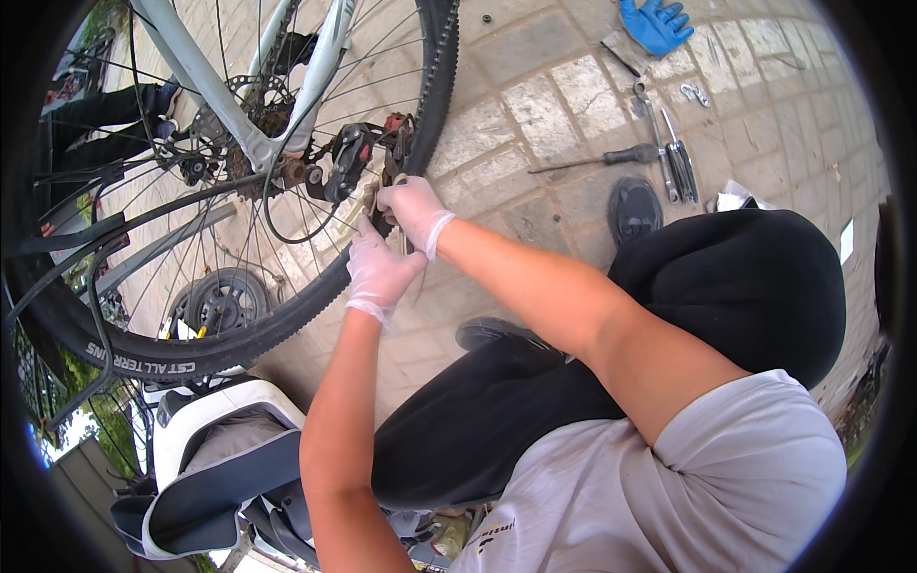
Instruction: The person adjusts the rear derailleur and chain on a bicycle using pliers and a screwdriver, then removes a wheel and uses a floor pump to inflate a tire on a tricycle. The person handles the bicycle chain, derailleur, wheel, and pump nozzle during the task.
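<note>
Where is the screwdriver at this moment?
In the head view, the screwdriver lies on the paving, upper right, its handle beside the wrench and above the dark shoe.

Near the frame's centre, the left hand (380, 265) and right hand (415, 208), in clear gloves (371, 310), meet beside the tyre (441, 57), just below the derailleur (351, 160); what they pinch is unclear. At upper right, a screwdriver (630, 156), wrench (666, 172) and blue glove (659, 27) lie on the paving (549, 224).

Derailleur (351, 158): glossy dark plastic, some metal. Tyre (439, 57): matt rubber, knobbly. Frame (205, 86): smooth paint. Gloves (380, 267): thin translucent plastic. Paving (535, 105): rough stone. Trousers (745, 286): matt cloth.
</note>
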{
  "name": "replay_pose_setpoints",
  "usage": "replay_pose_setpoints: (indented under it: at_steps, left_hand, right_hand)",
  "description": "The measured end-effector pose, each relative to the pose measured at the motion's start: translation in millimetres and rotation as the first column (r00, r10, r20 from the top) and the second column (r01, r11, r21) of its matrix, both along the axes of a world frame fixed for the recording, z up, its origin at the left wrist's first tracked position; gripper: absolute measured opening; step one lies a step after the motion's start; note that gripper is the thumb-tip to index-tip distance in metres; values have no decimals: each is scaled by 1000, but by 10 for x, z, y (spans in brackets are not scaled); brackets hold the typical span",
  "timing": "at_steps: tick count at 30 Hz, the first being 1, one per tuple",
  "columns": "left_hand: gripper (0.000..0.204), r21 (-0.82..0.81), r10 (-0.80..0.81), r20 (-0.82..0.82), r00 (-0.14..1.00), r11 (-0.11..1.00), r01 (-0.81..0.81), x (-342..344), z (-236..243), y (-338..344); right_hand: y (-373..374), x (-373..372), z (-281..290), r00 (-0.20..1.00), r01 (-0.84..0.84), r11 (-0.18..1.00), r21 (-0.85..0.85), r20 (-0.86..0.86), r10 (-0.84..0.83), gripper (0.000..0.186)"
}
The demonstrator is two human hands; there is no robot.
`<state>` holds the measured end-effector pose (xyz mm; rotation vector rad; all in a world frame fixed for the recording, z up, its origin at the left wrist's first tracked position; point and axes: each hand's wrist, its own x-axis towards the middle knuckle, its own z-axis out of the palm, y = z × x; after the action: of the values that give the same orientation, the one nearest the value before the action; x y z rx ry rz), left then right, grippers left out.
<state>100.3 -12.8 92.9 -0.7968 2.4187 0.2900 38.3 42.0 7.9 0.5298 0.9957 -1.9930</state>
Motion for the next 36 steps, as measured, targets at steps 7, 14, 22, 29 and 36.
replay_pose_setpoints:
  at_steps: [7, 14, 22, 29, 36]
  left_hand:
    - [118, -11, -119, -10, 993, 993, 119, -8, -42, -188]
    - [112, -106, -308, -80, 948, 948, 300, 0, -115, -385]
    - [105, -48, -320, -77, 944, 947, 318, -25, -117, -567]
    - [99, -63, -327, -37, 944, 944, 324, -44, -100, -593]
    - [122, -121, -189, 57, 980, 973, 195, -16, 4, -198]
  right_hand:
    - [-93, 58, 5, 996, 87, 995, 39, 2, -87, 8]
    - [-245, 76, 4, 971, 236, 972, 23, 30, -236, 9]
    - [-333, 96, 42, 952, 305, 951, -59, 26, -304, 6]
    - [-389, 124, 38, 932, 362, 930, -66, 36, -361, 8]
    - [-100, 56, 42, 981, 185, 960, -208, 101, -167, 13]
